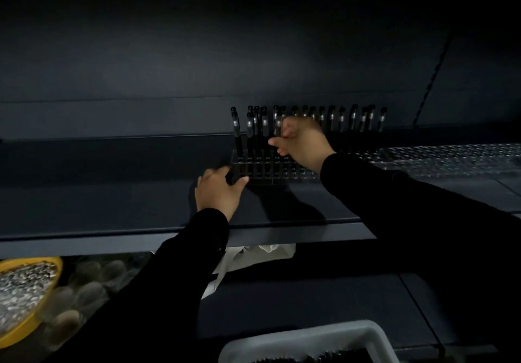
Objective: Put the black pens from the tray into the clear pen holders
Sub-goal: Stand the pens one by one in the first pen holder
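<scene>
Head view, looking down along both black sleeves to a dark shelf (pixel 112 193) in dim light. On it stands a clear holder (pixel 267 169), a block full of small holes, with black pens (pixel 251 134) upright in its back rows; more pens (pixel 352 118) stand in a line off to the right, behind the right hand. The left hand (pixel 218 190) rests at the holder's near left corner, thumb along the front edge and fingers curled round the corner, gripping it. The right hand (pixel 300 142) is raised over the holder among the pens, fingers bunched in a pinch; it looks to be on a pen (pixel 277 124), though the blur makes that hard to swear to. Further right on the shelf lies a second clear holder (pixel 451 156), flat and lit brighter. Below the shelf edge, near the bottom, is the pale rim of a grey tray (pixel 310 334) with dark pens inside, barely showing. At the lower left sits a yellow bowl (pixel 42 306) of small speckled bits, and something white and crumpled (pixel 267 252) shows under the shelf.
</scene>
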Tool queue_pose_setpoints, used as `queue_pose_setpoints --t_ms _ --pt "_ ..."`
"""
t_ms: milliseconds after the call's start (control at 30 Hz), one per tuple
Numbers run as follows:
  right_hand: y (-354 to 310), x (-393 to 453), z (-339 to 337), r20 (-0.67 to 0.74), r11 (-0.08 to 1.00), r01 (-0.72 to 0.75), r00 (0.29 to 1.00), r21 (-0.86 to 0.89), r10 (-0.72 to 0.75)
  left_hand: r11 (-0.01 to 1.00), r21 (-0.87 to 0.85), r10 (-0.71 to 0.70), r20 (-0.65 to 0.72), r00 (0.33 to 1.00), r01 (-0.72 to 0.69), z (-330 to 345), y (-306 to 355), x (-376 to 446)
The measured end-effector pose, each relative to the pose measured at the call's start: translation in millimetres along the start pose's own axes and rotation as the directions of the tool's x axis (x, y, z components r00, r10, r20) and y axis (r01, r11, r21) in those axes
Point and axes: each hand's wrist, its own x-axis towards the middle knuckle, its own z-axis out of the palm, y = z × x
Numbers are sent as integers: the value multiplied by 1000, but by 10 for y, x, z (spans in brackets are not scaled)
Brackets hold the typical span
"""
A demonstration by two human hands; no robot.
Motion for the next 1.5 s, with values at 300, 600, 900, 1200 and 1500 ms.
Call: queue_pose_setpoints --t_ms 300,600,900,1200,1500 --pt "110 -395 -120 -71 1000 18 997 -1 -18 997 63 32 111 993 -40 -64 -11 -101" --pt "906 -2062 -167 -39 979 190 980 -73 -193 946 55 321 -28 947 -319 -24 -396 -1348" --pt "1990 -3178 453 550 929 -2 806 -370 221 879 304 -476 525 705 367 678 -1528 -2687" --pt "2276 -3349 840 750 872 140 584 -469 310 872 219 -487 490 723 438 837 -1719 -2849" --pt "2377 -3369 863 732 881 170 636 -442 244 872 149 -481 440 758 467 874 -1723 -2866"
